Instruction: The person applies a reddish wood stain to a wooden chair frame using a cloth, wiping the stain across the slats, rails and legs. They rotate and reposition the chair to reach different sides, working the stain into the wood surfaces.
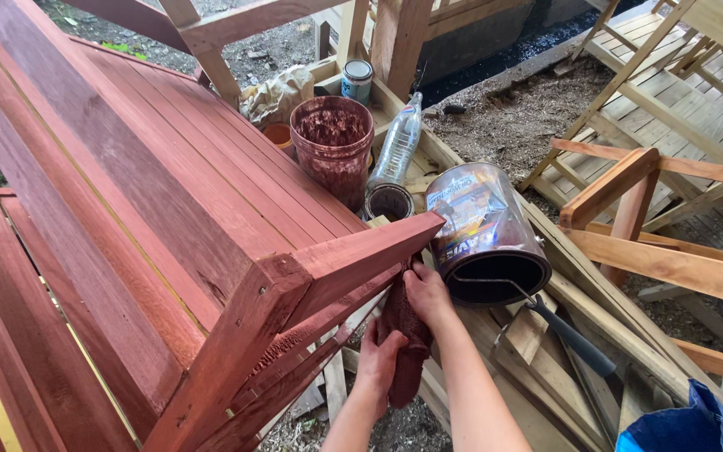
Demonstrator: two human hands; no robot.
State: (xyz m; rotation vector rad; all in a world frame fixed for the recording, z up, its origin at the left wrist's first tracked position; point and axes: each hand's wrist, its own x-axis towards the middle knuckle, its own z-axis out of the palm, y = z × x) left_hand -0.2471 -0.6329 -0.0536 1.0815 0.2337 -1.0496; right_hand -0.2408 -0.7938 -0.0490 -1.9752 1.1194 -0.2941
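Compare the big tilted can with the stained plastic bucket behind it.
The can is metal, lies tilted with its mouth toward the camera, and has a wire handle; the bucket is plastic, stands upright, and shows no handle. The can's outside carries a shiny printed label; the bucket's is smeared red-brown. Both are open and sit by the stained bench.

Labelled paint can (483,230), small tin (356,80)

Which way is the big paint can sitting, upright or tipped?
Tipped. The big paint can lies tilted on the boards, its open mouth facing the camera, wire handle hanging down in front.
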